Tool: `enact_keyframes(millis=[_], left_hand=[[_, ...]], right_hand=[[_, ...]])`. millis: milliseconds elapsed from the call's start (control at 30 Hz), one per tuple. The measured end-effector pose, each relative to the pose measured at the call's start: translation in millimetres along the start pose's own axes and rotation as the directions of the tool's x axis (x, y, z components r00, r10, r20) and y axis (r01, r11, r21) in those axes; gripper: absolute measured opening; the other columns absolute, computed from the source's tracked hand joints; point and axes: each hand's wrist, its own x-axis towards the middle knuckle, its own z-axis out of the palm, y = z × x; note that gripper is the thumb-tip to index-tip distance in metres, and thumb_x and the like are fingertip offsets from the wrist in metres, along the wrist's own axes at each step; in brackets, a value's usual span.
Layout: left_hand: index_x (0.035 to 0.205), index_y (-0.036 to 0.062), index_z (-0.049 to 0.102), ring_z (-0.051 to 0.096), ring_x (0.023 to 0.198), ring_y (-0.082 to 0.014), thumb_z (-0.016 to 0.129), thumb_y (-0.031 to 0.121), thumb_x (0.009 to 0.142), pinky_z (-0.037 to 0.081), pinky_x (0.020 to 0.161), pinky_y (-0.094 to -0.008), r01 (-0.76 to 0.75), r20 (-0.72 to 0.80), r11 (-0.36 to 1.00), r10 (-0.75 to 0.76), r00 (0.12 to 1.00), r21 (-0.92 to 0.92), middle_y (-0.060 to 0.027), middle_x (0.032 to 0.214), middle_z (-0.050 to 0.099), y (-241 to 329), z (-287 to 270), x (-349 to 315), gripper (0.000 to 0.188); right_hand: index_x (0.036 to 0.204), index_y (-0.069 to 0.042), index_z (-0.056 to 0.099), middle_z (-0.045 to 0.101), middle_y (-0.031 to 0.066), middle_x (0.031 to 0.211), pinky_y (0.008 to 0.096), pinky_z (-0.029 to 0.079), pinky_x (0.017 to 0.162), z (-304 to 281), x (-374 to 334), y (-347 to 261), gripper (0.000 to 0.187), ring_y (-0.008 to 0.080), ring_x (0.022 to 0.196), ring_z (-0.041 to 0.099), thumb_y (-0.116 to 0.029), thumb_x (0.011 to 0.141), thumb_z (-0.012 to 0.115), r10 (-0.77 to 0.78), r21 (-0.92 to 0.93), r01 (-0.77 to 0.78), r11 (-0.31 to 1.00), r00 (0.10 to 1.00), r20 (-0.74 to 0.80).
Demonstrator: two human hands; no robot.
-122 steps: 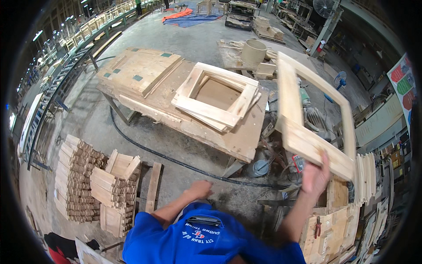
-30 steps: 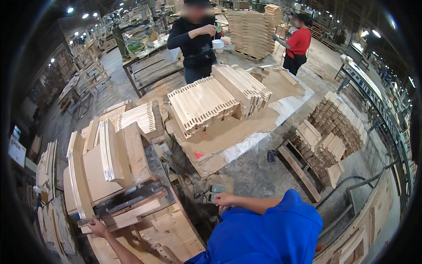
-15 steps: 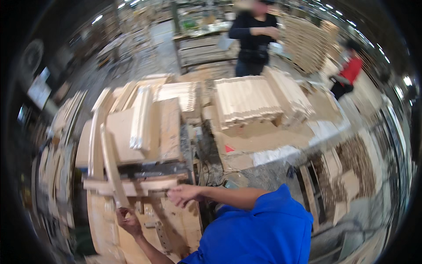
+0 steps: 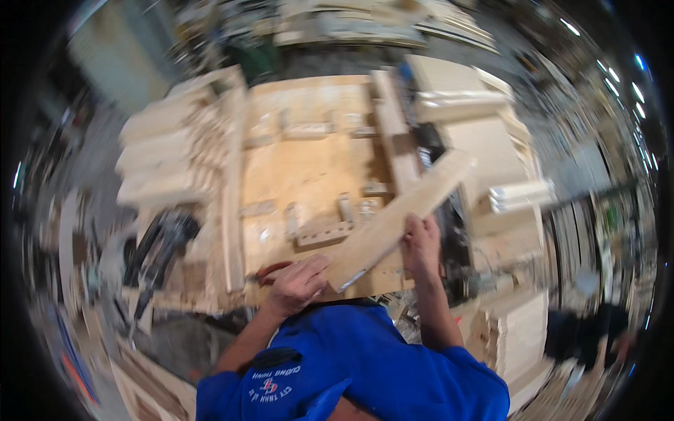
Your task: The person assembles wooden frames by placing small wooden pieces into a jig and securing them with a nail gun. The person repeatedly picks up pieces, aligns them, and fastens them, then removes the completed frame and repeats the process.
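A pale wooden board [image 4: 394,226] lies slantwise across the front right of a plywood work panel [image 4: 302,168], its far end beyond the panel's right side. My left hand [image 4: 300,286] is closed on its near end. My right hand [image 4: 422,245] grips its right edge around mid-length. A red-handled tool [image 4: 272,271], partly hidden, lies beside my left hand. Just beyond the board, a drilled wooden block [image 4: 323,234] sits on the panel among small blocks. Another block [image 4: 306,130] sits toward the panel's far end.
A dark power tool [image 4: 163,245] rests at the left. Stacked wooden pieces [image 4: 165,158] stand beyond it. Long strips [image 4: 234,189] [image 4: 397,133] line the panel's two sides. Panels [image 4: 470,151] are piled at the right, with a wrapped bundle [image 4: 521,194] on them. Another person [image 4: 586,333] is at the lower right.
My view has turned left toward the plywood panel. The board, earlier upright in my left hand alone, is now lowered slantwise; my right hand, earlier free of it, grips it too.
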Motion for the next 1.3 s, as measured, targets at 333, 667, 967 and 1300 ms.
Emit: enact_keyframes(millis=[333, 667, 967, 1300], left_hand=[[0.112, 0.0042, 0.07, 0.074, 0.099, -0.0345, 0.08, 0.01, 0.09, 0.061, 0.086, -0.0431, 0.711, -0.505, 0.697, -0.581, 0.638, 0.098, -0.0153, 0.112, 0.075, 27, -23, -83, 0.025], [0.108, 0.0072, 0.075, 0.076, 0.093, -0.0364, 0.075, 0.016, 0.096, 0.061, 0.08, -0.044, 0.842, -0.464, 0.513, -0.794, 0.393, -0.165, -0.015, 0.102, 0.077, 36, -14, -117, 0.015], [0.11, 0.0067, 0.076, 0.075, 0.09, -0.0337, 0.072, 0.017, 0.099, 0.059, 0.079, -0.0396, 0.811, -0.356, 0.477, -0.863, 0.359, -0.339, -0.0156, 0.099, 0.077, -4, -27, -105, 0.015], [0.133, 0.0019, 0.063, 0.07, 0.098, -0.0134, 0.064, 0.016, 0.109, 0.057, 0.084, -0.0289, -0.028, -0.211, 0.21, -0.95, 0.229, -0.977, -0.0091, 0.111, 0.074, -88, -83, -17, 0.029]], right_hand=[[0.124, -0.004, 0.06, 0.071, 0.0095, 0.109, 0.0376, 0.064, 0.078, 207, 81, 61, 0.025, 0.0215, 0.091, 0.074, -0.022, 0.107, 0.064, 0.232, -0.182, -0.161, 0.97, 0.831, 0.505], [0.104, -0.007, 0.071, 0.074, 0.0076, 0.094, 0.0419, 0.065, 0.076, 309, 137, 197, 0.023, 0.0229, 0.08, 0.076, -0.029, 0.106, 0.068, 0.544, -0.498, -0.289, 0.818, 0.672, 0.502], [0.086, -0.006, 0.065, 0.068, 0.0135, 0.084, 0.0465, 0.055, 0.066, 382, 84, 106, 0.033, 0.0363, 0.079, 0.07, -0.035, 0.093, 0.08, -0.429, -0.294, 0.849, 0.439, 0.485, 0.762], [0.101, -0.008, 0.062, 0.068, 0.0151, 0.098, 0.0493, 0.056, 0.078, 392, 26, 24, 0.032, 0.0382, 0.093, 0.07, -0.029, 0.085, 0.081, -0.25, -0.206, 0.953, 0.224, 0.261, 0.932]])
